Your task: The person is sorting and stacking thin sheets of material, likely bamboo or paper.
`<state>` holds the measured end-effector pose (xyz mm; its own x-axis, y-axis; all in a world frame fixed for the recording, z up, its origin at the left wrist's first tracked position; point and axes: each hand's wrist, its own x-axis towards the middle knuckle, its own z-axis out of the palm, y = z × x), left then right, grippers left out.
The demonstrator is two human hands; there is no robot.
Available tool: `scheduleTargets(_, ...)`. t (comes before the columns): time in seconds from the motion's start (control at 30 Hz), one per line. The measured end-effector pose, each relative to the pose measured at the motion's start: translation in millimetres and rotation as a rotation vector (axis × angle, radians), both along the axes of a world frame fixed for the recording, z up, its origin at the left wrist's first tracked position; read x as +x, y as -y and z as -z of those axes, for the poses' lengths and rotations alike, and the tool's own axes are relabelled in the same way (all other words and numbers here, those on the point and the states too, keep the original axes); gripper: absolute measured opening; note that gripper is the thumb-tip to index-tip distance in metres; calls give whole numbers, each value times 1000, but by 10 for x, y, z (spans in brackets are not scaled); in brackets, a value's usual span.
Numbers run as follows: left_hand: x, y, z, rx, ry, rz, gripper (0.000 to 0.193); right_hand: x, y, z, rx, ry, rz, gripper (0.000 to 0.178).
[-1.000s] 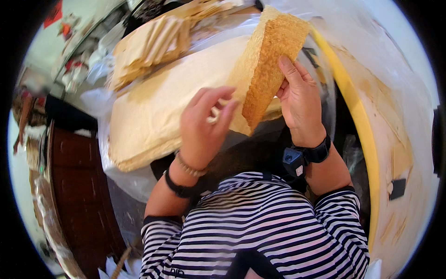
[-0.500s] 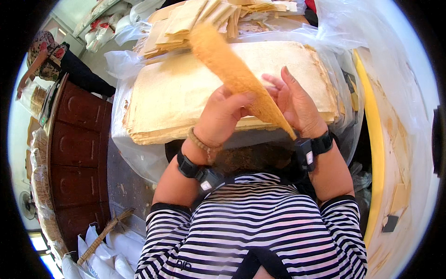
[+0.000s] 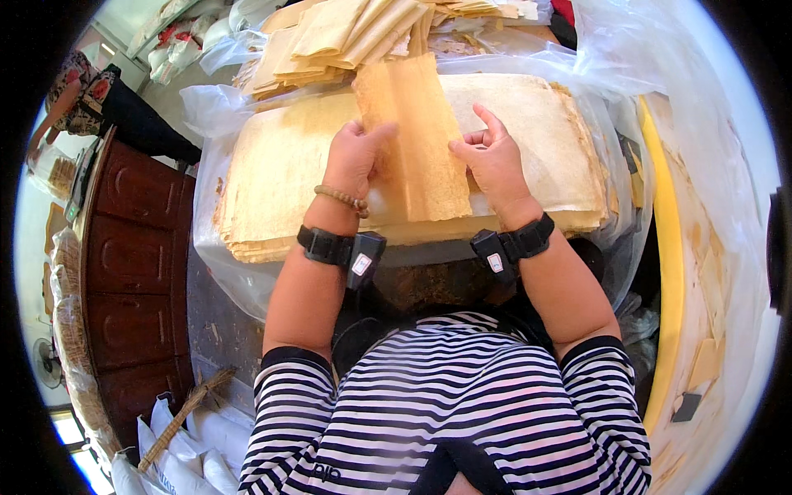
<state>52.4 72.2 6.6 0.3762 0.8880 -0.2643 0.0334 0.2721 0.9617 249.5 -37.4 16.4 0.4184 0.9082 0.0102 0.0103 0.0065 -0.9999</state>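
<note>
A thin, tan rectangular sheet [image 3: 417,157] with lengthwise creases stands out over a thick stack of large cream sheets [image 3: 285,169]. My left hand [image 3: 355,153] is closed on its left edge, thumb on the near face and the other fingers mostly hidden. At its right edge, my right hand [image 3: 495,161] pinches with thumb and forefinger, another finger raised. What the sheet is made of, I cannot tell for sure. Behind it lies a pile of folded tan sheets [image 3: 355,37].
Clear plastic film [image 3: 223,107] wraps around the large stack. A dark wooden cabinet [image 3: 136,252] stands at left, with a person [image 3: 91,95] beyond it. White sacks [image 3: 194,450] and a straw broom [image 3: 186,421] lie at lower left. A yellow edge [image 3: 660,272] runs along the right.
The tan sheet has turned from slanting and nearly edge-on to upright and face-on. My left hand has shifted left, and my right hand has come onto the sheet's right edge.
</note>
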Motion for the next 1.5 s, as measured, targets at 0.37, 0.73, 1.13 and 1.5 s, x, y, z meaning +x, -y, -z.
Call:
scheduleTargets(0.37,262,90,-190,614,-803,-27,71,-9,46,38,-105,648,27,55)
scheduleTargets(0.73,322,200,-100,765,-874,110,43,-141,135,161,282,1252,-267,53)
scheduleTargets(1.13,-126,589,-101,1271,-782,50,34,-34,-55,277,294,1292,-319,48)
scheduleTargets(1.5,-341,843,-20,1236,-673,462,62,200,-124,182,281,1203,-520,42)
